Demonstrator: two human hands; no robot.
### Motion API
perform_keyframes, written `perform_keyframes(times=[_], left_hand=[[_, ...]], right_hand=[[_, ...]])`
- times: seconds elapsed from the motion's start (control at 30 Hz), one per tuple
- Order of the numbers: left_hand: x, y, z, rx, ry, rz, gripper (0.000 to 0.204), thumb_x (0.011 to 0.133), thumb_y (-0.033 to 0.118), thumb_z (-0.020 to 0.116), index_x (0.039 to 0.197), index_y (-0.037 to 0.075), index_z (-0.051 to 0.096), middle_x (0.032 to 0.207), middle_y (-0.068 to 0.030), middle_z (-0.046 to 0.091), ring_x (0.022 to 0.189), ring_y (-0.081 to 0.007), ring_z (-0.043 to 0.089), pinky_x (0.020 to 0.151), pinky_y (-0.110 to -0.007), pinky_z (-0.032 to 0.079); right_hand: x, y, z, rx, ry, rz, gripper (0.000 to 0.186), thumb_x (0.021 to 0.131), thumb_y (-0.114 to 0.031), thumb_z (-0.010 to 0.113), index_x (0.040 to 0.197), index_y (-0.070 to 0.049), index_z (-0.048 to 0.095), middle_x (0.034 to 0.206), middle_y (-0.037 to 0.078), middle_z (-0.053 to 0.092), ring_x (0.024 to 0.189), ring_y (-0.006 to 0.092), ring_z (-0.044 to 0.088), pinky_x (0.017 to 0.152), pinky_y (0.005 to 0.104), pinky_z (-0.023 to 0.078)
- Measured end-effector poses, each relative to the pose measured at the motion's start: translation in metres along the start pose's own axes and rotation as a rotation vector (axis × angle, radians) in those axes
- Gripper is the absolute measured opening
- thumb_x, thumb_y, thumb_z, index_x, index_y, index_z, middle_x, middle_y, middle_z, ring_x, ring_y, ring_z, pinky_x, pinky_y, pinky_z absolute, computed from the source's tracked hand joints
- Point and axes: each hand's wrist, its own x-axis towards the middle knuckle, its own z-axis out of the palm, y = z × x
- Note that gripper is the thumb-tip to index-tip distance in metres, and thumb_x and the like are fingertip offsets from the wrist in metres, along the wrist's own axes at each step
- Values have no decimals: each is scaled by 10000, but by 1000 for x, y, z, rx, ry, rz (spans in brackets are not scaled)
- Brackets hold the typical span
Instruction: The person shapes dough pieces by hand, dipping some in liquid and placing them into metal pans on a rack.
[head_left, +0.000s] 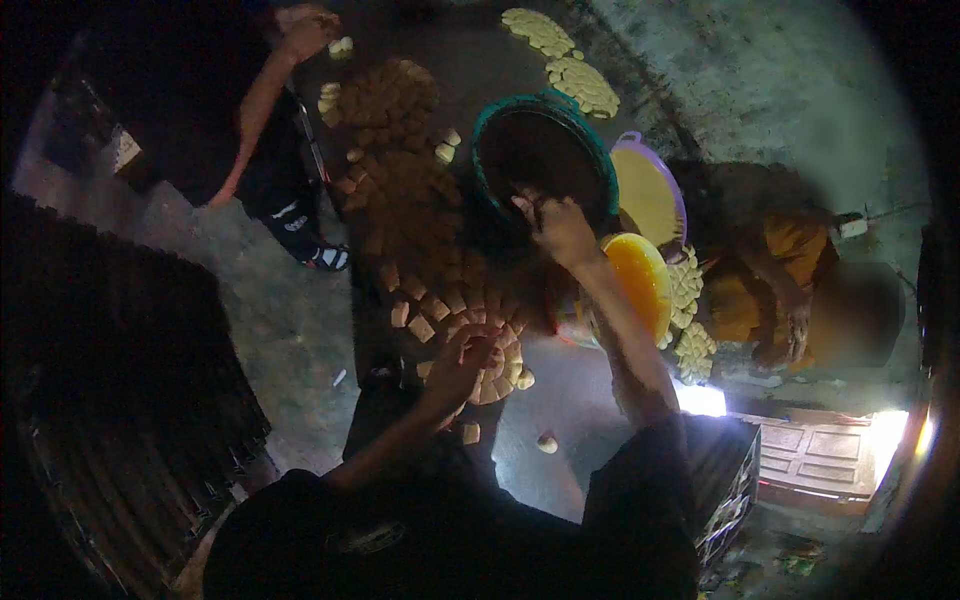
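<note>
My right hand (562,232) is over the teal basin (482,125), its fingers drawn together at the dark mass (545,150) inside. Whatever they pinch is too dark to make out. Lower and to the left, my left hand (475,357) hovers over a ring of tan, block-shaped pieces (492,387), its fingers curled together. The inside of that hand is hidden, so what it holds, if anything, cannot be named. Small pale dough balls (547,443) lie close by on the table.
Brown pieces (390,105) cover the table's left side. A yellow-filled bucket (640,280) and a purple-rimmed basin (682,195) stand right of the teal basin. Flattened pale dough clusters (583,86) lie farther off. A co-worker's hand (308,35) reaches in at top left; another person (775,280) sits right.
</note>
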Motion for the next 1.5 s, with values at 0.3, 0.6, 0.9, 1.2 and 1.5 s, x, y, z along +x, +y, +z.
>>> perform_keyframes(times=[0.3, 0.6, 0.9, 1.2, 1.5], left_hand=[[34, 22, -49, 169, 100, -41, 280, 998, 276, 551, 1141, 56, 647, 966, -32, 653, 881, -113, 594, 838, -286, 468], [6, 99, 19, -144, -135, 256, 393, 1019, 335, 519, 1294, 56, 561, 1134, -22, 617, 1042, -115, 561, 926, -297, 455], [-66, 53, 94, -578, -395, -128, 455, 999, 342, 552, 1312, 17, 490, 1289, -98, 562, 1214, -195, 528, 1039, -356, 430], [-147, -19, 194, -71, -813, 24, 496, 887, -71, 614, 1367, -37, 495, 1424, -98, 461, 1299, -178, 465, 1096, -318, 384], [-228, -101, 266, -49, -826, -216, 348, 996, 166, 568, 1270, -48, 577, 1342, -161, 563, 1210, -228, 555, 1026, -399, 457]], right_hand=[[13, -3, -10, 190, -154, 227, 435, 1020, -367, 456, 1327, -71, 541, 1176, 227, 631, 1120, 440, 565, 950, 468, 459], [-87, -74, -61, 1739, 106, 316, 358, 1011, -88, 488, 1369, -71, 473, 1133, 85, 650, 920, 126, 652, 784, 244, 511], [-275, -76, -57, 1437, 550, -22, 326, 941, -57, 631, 1241, 28, 535, 1139, 115, 674, 941, 164, 672, 802, 276, 538], [-457, -93, -115, 253, 762, 199, 370, 748, 16, 753, 1103, -52, 676, 1264, 173, 602, 1053, 327, 640, 880, 389, 528], [-601, -106, -126, -134, 816, 251, 242, 714, -105, 753, 954, -77, 728, 1170, 48, 667, 1106, 232, 615, 810, 344, 449]])
